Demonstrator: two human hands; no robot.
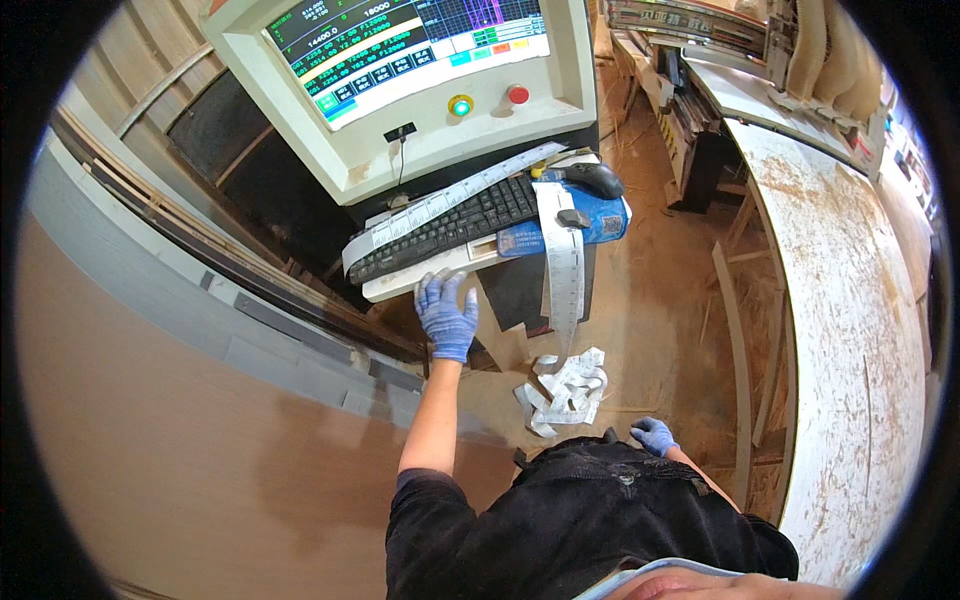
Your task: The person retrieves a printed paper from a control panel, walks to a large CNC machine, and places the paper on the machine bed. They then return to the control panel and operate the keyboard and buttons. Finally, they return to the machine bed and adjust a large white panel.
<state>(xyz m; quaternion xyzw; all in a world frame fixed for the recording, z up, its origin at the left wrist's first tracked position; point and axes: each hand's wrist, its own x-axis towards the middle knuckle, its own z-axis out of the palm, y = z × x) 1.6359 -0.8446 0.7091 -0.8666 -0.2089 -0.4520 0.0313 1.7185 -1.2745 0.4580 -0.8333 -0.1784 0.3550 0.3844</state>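
My left hand [445, 316], in a blue knit glove, rests with spread fingers at the front edge of the white keyboard shelf [420, 280] and holds nothing. My right hand [654, 436], gloved alike, hangs low beside my body, its fingers curled; whether it holds anything is unclear. On the shelf lies a black keyboard [457, 217], with a strip of printed labels [465, 187] along its back edge. A second label strip [564, 262] hangs over the front under a small dark object [574, 218] down to a tangled heap [574, 390]. A black mouse [596, 180] sits on a blue pad [600, 217].
Above the shelf stands a control cabinet with a lit screen [412, 60], a lit green button [460, 106] and a red knob [517, 94]. A large brown panel [172, 420] is at left. At right are a worn white machine bed [847, 300] and wood offcuts [735, 360].
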